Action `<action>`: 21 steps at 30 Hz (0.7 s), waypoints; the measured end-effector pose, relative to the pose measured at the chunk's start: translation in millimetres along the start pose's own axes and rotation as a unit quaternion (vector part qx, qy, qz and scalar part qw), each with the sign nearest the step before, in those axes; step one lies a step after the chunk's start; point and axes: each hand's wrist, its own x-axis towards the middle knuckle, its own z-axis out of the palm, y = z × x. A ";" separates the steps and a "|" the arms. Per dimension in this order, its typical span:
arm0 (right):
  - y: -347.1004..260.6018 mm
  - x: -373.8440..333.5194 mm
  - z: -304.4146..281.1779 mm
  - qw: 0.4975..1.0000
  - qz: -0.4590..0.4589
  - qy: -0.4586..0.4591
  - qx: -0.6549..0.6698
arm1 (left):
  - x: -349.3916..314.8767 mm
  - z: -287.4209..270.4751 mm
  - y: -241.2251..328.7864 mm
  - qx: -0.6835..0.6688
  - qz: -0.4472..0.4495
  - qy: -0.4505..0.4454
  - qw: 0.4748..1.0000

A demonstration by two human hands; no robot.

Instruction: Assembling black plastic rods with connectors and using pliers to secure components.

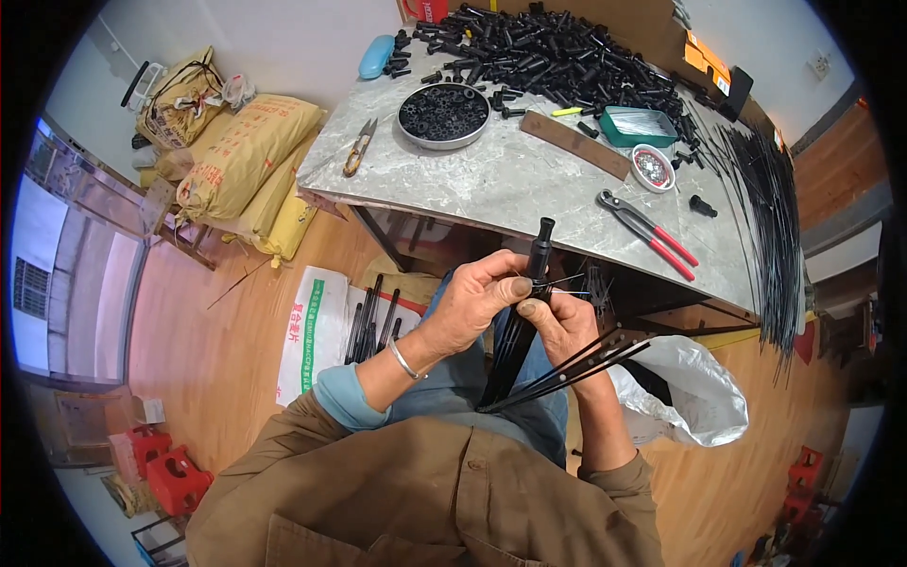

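In front of my lap, both hands close around a black stepped tube (pixel 540 248) with thin black rods fastened to it, like an umbrella frame. It stands nearly upright, its narrow end toward the table. My left hand (pixel 472 304) grips it from the left, thumb pressed near the collar. From the right, my right hand (pixel 570 326) pinches the same collar, its thumb close to the left thumb. Short thin wire ends stick out to the right of the collar. A sheaf of black rods (pixel 515 354) hangs below, and several more (pixel 590 364) fan out across my right wrist.
On the grey table (pixel 444 194) lie a heap of black tube fittings (pixel 567 61), a bowl of black rings (pixel 443 113), snips (pixel 359 148), red-handled pincers (pixel 652 234), a flat brown bar (pixel 574 145) and long black rods (pixel 765 208). A white sack (pixel 694 387) stands right; bulging sacks (pixel 250 165) lie left.
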 end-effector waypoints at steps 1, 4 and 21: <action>1.8 1.0 -1.8 1.000 0.000 0.002 0.000 | 0.3 0.9 -1.1 -0.003 0.002 0.004 1.000; 6.8 5.7 -5.8 1.000 -0.006 -0.029 0.003 | -0.6 2.3 -2.9 -0.011 0.002 0.012 1.000; 37.9 15.3 -12.0 0.961 0.094 -0.102 0.238 | 3.6 -1.0 -7.6 -0.034 -0.001 -0.049 0.998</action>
